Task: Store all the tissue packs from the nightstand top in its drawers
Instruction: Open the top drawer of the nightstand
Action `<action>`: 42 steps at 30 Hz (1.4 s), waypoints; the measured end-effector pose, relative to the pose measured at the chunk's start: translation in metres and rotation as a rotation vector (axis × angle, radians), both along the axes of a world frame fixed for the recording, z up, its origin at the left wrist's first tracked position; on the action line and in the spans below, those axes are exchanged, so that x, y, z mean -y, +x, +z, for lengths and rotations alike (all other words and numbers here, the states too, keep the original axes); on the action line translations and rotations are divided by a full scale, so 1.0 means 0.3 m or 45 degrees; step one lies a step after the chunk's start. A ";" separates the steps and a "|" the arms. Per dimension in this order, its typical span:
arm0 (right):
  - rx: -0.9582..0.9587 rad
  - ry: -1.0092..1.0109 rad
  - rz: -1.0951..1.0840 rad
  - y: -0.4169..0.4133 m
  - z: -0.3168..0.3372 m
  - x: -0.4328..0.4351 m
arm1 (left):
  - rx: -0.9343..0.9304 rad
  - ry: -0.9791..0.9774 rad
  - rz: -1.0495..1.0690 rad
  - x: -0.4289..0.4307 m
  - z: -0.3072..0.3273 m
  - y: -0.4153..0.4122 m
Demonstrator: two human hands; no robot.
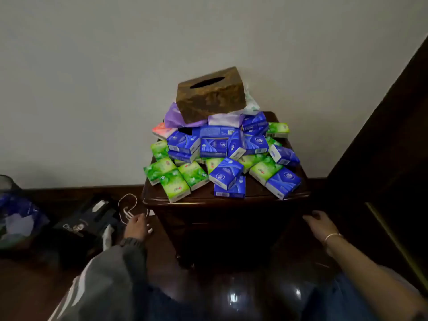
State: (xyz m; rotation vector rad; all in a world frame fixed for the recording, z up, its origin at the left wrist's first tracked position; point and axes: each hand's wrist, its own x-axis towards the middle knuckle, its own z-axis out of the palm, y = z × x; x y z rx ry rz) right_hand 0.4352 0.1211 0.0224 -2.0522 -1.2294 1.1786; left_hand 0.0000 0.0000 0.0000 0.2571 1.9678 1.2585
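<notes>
tissue packs (222, 158) heaped on nightstand (225, 200), tissue box (210, 95) atop, behind

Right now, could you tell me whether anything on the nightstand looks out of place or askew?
Yes: the brown box sits tilted atop a loose heap of packs, and some packs lie right at the front edge of the nightstand.

Nightstand (227, 200) top jammed w/ tissue packs (222, 147), box (210, 93) atop; front free, cable (127, 206) L.

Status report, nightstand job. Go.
Left hand and right hand at nightstand sides, no pack held. Packs piled on top, no drawer out. Tissue box atop pile.
</notes>
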 end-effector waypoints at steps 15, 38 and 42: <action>-0.033 -0.066 0.202 -0.091 -0.210 0.002 | -0.275 -0.101 -0.160 0.008 -0.242 0.202; 0.826 0.077 1.108 -0.074 -0.128 0.332 | -1.280 -0.483 -1.336 0.199 -0.100 0.442; 0.819 0.283 1.028 -0.083 -0.152 0.358 | -1.411 -0.516 -1.284 0.211 -0.105 0.505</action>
